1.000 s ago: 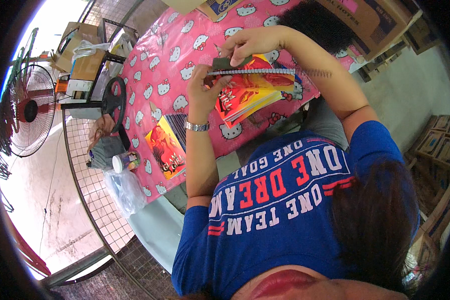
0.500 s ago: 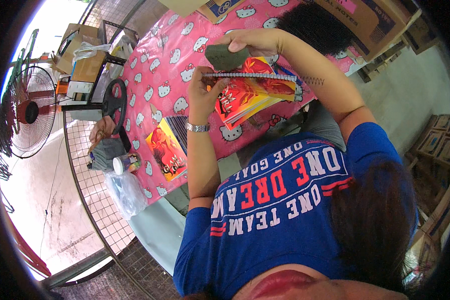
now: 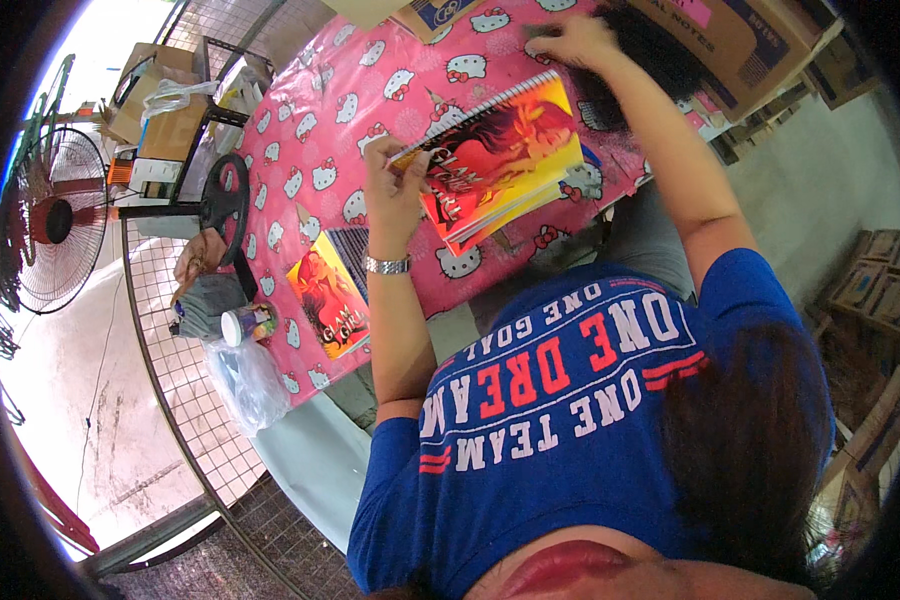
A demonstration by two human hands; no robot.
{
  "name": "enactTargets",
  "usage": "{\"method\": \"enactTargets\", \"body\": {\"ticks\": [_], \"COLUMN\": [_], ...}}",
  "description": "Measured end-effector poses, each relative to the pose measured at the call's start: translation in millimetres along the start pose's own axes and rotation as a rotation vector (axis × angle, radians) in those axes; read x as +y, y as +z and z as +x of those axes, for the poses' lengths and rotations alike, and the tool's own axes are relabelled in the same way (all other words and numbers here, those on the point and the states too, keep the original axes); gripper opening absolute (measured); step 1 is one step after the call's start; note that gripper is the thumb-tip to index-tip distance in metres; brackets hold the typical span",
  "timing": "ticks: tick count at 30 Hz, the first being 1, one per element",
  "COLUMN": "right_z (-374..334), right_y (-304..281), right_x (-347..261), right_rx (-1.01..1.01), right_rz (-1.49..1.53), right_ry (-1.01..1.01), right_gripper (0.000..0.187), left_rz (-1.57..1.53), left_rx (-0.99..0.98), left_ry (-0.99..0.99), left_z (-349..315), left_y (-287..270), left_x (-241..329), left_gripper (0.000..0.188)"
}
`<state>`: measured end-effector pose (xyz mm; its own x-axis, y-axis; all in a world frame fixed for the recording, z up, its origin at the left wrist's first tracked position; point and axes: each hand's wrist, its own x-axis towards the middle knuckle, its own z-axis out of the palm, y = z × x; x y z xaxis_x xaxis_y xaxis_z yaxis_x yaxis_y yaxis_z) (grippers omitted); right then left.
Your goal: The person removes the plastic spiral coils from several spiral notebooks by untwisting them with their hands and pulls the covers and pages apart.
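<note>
My left hand (image 3: 395, 190), a metal watch on its wrist, is closed on the left end of a spiral notebook (image 3: 510, 150). Its cover is red and yellow with a long-haired figure, and its coil-bound edge faces away from me. More notebooks (image 3: 480, 232) with similar covers lie under it. My right hand (image 3: 580, 45) is stretched to the far side of the table, beside a heap of black binding coils (image 3: 655, 60). Its fingers are bent round a dark green block (image 3: 543, 32), mostly hidden and slightly blurred.
A pink patterned cloth covers the table (image 3: 325, 175). Another stack of notebooks (image 3: 330, 300) lies to the left, near a lidded jar (image 3: 245, 325) and a clear plastic bag (image 3: 245, 385). Cardboard boxes (image 3: 740, 50) stand at the far right. A fan (image 3: 55, 220) is at left.
My right hand has moved away from the notebook, far and to the right, with the green block. The notebook, seen edge-on before, has tipped so its cover shows.
</note>
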<state>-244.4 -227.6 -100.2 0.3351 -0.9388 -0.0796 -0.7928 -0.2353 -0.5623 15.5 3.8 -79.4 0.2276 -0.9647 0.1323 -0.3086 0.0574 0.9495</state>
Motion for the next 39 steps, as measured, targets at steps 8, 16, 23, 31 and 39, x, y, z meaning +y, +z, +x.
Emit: {"method": "enactTargets", "body": {"ticks": [8,16,23,31,39], "right_z": [-74.1,-138.6,-108.0,-151.2,-177.5], "right_y": [84.4,113.0,130.1,59.5,51.9], "right_x": [73.0,32.5,47.4,-10.1,-105.5], "right_rx": [0.508,0.054,0.024,0.644,0.302], "right_rz": [0.017,-0.304,-0.301,0.385,0.325], "right_ry": [-0.322,-0.186,-0.198,-0.513,-0.909], "right_gripper": [0.036,0.049,0.056,0.055,0.057], "left_rz": [0.119,0.097,0.119,0.211,0.184], "left_rx": [0.108,0.322,0.338,0.317,0.390], "left_ry": [0.128,0.215,0.167,0.222,0.299], "left_z": [-6.5,-11.3,-13.7,-22.7,-25.8], "left_y": [-1.5,25.4,18.7,16.2,30.1], "left_x": [-2.4,16.5,-5.4,-11.3,0.4], "left_gripper": [0.019,0.020,0.019,0.016,0.012]}}
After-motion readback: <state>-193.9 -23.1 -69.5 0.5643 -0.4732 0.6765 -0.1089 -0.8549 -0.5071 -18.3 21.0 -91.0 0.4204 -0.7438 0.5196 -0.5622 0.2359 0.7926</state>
